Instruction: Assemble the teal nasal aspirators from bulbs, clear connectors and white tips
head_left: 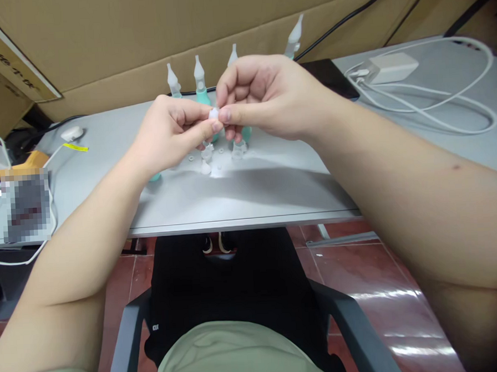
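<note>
Between the fingertips of both hands is a small whitish plastic piece (213, 113), partly covered by the fingers. My left hand (174, 129) pinches it from the left, and my right hand (264, 99) pinches it from the right. Below them on the table lie small clear plastic parts (239, 150), a pale nozzle-like tip (206, 167) and tiny rings. Behind the hands stand several teal bulbs with tapered translucent tips, among them one upright bulb with its tip (200, 75) and another (294, 36) farther right. My hands hide part of this group.
The grey table (249, 202) ends in a straight front edge above my lap. A white power adapter (392, 67) with a looped cable lies at the right, near a dark flat object (328, 76). At the left are a white mouse-like object (72, 133) and a yellow tool (26, 164). Cardboard stands behind.
</note>
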### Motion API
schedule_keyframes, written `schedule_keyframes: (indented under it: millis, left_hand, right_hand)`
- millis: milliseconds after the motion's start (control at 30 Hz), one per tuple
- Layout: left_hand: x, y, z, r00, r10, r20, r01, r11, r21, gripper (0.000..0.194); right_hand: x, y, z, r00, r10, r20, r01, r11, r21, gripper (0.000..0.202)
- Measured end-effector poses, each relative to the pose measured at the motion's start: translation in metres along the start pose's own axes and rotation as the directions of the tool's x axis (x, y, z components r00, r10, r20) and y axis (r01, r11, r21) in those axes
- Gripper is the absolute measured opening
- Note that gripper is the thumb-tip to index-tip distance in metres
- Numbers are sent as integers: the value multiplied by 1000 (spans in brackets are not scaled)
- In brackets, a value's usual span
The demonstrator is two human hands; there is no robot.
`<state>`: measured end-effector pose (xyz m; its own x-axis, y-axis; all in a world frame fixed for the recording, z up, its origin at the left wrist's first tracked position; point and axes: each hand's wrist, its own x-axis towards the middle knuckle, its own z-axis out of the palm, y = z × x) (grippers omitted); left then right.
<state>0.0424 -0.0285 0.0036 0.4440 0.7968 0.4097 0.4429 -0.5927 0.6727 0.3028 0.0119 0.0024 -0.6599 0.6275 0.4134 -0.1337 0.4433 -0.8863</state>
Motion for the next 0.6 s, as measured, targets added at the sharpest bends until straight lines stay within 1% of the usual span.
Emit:
schedule_keyframes:
  millis: [100, 167, 300, 400, 533, 600]
  left_hand:
    - [0, 2, -1, 1000, -4, 13, 5, 999, -38, 49]
    - [0, 4, 0, 1000, -19, 4, 19, 999, -49, 49]
    - [0, 2, 4, 999, -40, -32, 38, 998, -55, 43]
    - [0, -2, 4, 998, -29, -49, 26, 997, -69, 37]
    - [0, -4, 3, 998, -10, -64, 5, 996, -84, 38]
    - [-1, -3, 3, 998, -8, -60, 3, 996, -86, 39]
  right_hand:
    - [0, 3, 3, 995, -18, -102, 12, 999, -53, 23]
    - [0, 4, 3, 990, -47, -131, 37, 996, -77, 22]
    - [0, 3, 3, 990, -95, -107, 91, 995, -43, 24]
    - [0, 2, 2, 989, -109, -101, 106, 994, -32, 28]
    - [-1, 3, 2, 988, -119, -103, 119, 993, -7, 23]
    - [-1, 5, 3, 989, -100, -112, 99, 995, -9, 23]
